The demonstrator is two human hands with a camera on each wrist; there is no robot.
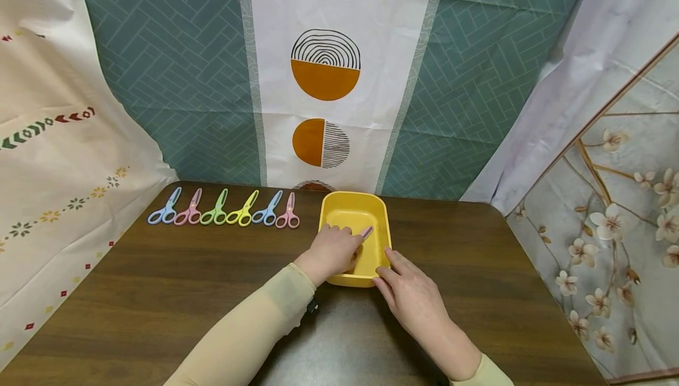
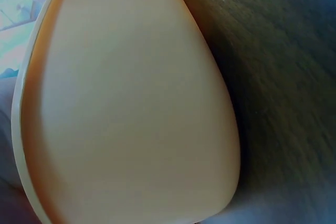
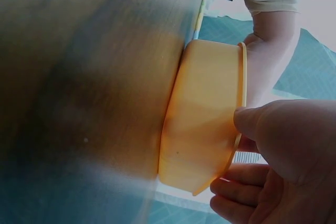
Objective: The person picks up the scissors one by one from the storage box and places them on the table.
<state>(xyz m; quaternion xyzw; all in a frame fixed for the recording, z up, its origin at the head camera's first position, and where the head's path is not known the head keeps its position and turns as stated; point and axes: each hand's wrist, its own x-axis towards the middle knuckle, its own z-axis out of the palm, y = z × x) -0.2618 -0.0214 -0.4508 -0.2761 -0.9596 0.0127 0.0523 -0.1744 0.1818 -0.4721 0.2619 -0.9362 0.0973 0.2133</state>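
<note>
A yellow plastic tray with raised walls stands on the table. My left hand reaches down inside it and grips a pair of scissors; only their pale pink-purple tip shows past the fingers, and the handles are hidden. At the tray's near right corner my right hand holds the rim. In the right wrist view, the thumb of the right hand presses the rim with fingers around the wall. The tray's outer wall fills much of the left wrist view.
Left of the tray, several children's scissors in blue, pink, green and yellow lie in a row near the back of the brown wooden table. Patterned cloths hang behind and at both sides.
</note>
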